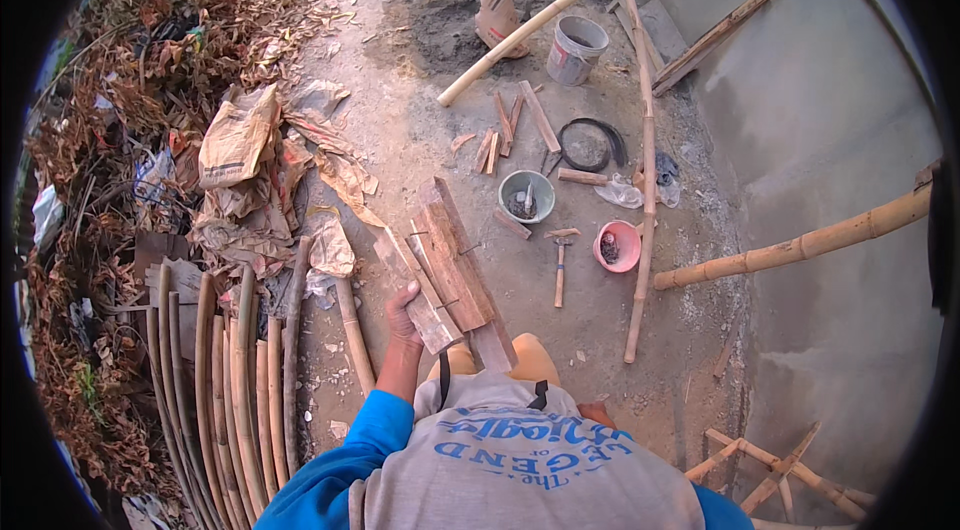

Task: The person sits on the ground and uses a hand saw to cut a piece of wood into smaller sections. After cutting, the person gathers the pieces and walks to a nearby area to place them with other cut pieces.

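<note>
Taking the hammer (560, 275) as landmark, we find the wooden boards (452, 275) to its left, slanting down toward the wearer's knees (537, 358). The left hand (403, 313) is clamped on their left edge; we see its thumb, while the other fingers are hidden beneath. The right hand (598, 414), below and right of the hammer, is mostly covered by the shirt (530, 470); we cannot tell its grip. Dark spikes (470, 249) on the boards are too thin to identify. Beyond the hammer, the green bowl's (507, 188) contents are unclear; right of it, so are the pink bowl's (631, 245).
</note>
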Motion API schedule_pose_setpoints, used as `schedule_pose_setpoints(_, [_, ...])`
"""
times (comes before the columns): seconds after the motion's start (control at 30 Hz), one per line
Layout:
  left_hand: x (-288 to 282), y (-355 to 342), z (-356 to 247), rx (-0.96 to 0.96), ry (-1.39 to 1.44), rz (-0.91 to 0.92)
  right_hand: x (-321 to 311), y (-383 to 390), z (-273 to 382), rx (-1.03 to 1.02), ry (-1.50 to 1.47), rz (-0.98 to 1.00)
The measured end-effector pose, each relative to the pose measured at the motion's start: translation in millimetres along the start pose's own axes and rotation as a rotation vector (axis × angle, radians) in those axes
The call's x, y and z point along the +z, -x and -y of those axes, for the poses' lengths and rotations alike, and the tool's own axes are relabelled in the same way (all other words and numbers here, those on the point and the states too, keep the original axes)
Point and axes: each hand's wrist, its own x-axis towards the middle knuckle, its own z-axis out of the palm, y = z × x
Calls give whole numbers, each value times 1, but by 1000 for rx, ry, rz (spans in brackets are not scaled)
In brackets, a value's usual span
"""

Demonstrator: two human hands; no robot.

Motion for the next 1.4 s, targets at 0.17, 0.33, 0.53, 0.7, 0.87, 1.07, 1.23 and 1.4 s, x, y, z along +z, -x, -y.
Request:
schedule_pose_setpoints(0.17, [45,-106,-45,-39,-96,-5,8,-57,12,249,-364,-171])
schedule_pose_setpoints(0.33, [62,-213,-71,-64,-138,-72,-73,-154,2,158,-535,-254])
schedule_pose_setpoints(0.53, [69,-340,-102,-92,-242,-127,-211,-288,-40,915,-1688,-326])
schedule_pose_setpoints(0.7, [110,-444,-104,-258,-241,-147,-366,-366,-107,685,-1515,-437])
schedule_pose_setpoints(0.87, [107,-539,-101,-279,-321,-153,-537,-426,-97,428,-1592,-397])
schedule_pose_setpoints(1.07, [116,-636,-95,-608,-418,-93,-657,-529,-27,82,-1780,-318])
schedule_pose_setpoints(1.23, [152,-708,-88,-822,-625,6,-622,-638,-7,212,-1450,-419])
schedule_pose_setpoints(1.4, [124,-779,-90,-1153,-744,-73,-649,-673,5,385,-2003,-344])
